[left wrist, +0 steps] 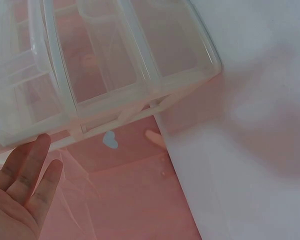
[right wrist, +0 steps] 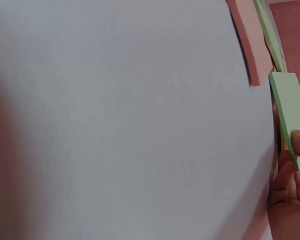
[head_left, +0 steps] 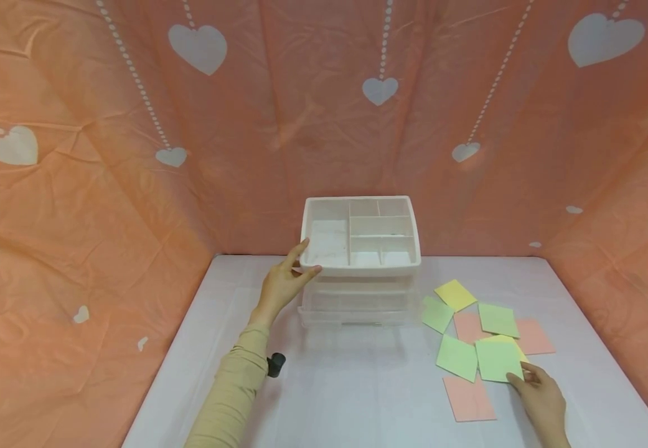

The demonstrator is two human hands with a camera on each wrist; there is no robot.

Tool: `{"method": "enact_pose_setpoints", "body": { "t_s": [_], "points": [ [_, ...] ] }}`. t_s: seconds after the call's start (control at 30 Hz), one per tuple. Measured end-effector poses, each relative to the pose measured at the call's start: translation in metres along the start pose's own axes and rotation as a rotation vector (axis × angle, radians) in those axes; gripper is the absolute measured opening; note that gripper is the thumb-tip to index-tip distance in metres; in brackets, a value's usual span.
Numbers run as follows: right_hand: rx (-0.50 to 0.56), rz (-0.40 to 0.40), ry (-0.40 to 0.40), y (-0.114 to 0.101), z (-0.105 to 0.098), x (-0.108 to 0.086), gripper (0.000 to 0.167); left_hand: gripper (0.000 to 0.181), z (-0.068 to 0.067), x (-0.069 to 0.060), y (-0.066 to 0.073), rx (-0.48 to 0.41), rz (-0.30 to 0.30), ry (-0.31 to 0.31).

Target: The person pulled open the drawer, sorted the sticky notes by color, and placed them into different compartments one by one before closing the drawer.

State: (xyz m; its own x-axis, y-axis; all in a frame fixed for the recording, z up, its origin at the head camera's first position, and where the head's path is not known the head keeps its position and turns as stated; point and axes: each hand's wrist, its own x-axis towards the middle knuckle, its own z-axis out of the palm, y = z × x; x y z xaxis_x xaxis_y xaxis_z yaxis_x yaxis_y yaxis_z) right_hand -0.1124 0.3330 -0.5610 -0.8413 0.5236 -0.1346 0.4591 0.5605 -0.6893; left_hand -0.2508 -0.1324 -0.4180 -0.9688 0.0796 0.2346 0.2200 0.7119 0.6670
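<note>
A clear plastic drawer box with a white divided top tray [head_left: 360,271] stands at the table's back middle. My left hand [head_left: 280,287] touches the tray's left front corner, thumb on the front rim and fingers at the left side; the left wrist view shows the hand [left wrist: 22,192] with extended fingers against the box [left wrist: 105,95]. At the right, my right hand [head_left: 542,398] pinches the lower right corner of a green sticky-note pad [head_left: 498,360]. In the right wrist view the thumb of the hand [right wrist: 290,200] lies on the green pad [right wrist: 291,102].
Around the held pad lie several pads: green [head_left: 457,357], yellow [head_left: 455,295] and pink [head_left: 469,399], some overlapping. A small black object [head_left: 276,364] shows beside the left forearm. Orange cloth with hearts [head_left: 324,124] hangs behind and on both sides of the white table [head_left: 352,398].
</note>
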Motion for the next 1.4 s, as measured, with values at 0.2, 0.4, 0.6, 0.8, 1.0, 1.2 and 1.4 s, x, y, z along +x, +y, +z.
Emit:
{"method": "enact_pose_setpoints", "body": {
  "t_s": [0.2,0.4,0.6,0.8,1.0,1.2,1.4],
  "points": [
    [0.079,0.075,0.008,0.003,-0.005,-0.004,0.048,0.068,0.000,0.000,0.000,-0.007,-0.011,-0.010],
    [0.176,0.126,0.006,0.000,-0.010,-0.007,0.051,0.068,0.000,0.001,-0.001,-0.011,-0.011,-0.014],
    [0.398,0.176,0.041,-0.004,-0.014,-0.010,0.014,0.068,0.000,0.001,-0.001,-0.017,-0.003,-0.016],
    [0.654,0.191,0.031,-0.017,-0.020,-0.011,0.016,0.069,0.001,0.001,-0.002,-0.019,-0.012,-0.018],
    [0.747,0.147,0.015,-0.034,-0.025,-0.013,0.014,0.068,0.001,0.001,-0.003,-0.020,-0.007,-0.020],
    [0.890,-0.022,0.019,-0.047,-0.025,-0.012,0.017,0.067,0.001,0.000,-0.003,-0.027,-0.004,-0.016],
    [1.059,-0.198,0.003,-0.029,-0.011,0.017,0.024,0.067,0.000,0.001,-0.003,-0.024,-0.003,-0.011]
  ]
}}
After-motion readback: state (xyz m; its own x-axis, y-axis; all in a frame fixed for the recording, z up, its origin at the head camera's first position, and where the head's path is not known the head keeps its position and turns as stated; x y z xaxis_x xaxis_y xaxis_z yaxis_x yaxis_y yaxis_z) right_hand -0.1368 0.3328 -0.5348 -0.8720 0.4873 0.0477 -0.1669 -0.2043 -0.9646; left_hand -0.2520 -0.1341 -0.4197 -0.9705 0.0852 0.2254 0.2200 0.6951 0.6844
